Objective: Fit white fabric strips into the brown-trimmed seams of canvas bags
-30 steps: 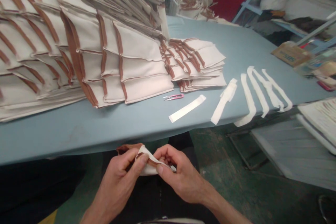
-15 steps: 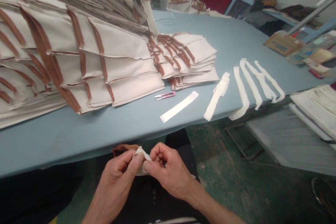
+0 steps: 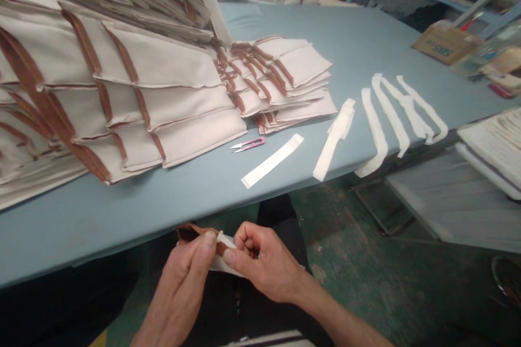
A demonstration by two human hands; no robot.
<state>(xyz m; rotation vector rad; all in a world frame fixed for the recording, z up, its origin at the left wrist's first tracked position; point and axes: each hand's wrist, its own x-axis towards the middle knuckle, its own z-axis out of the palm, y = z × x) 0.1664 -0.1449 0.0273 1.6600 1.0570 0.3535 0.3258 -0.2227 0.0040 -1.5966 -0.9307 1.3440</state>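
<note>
Just off table: left hand, right hand pinch cream piece; brown trim newly shows between them, suggesting shifted grip.

Fabric piece partly hidden behind the right grip, large stack cropped at left

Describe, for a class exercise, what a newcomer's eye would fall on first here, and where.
Probably the large layered stack of pale, brown-edged fabric, filling the left of the blue table. Next, the small pink-handled snips stand out, lying between the stack and a pale strip. In front of the table's near edge, the left hand and right hand hold a pale-and-brown piece.
</note>
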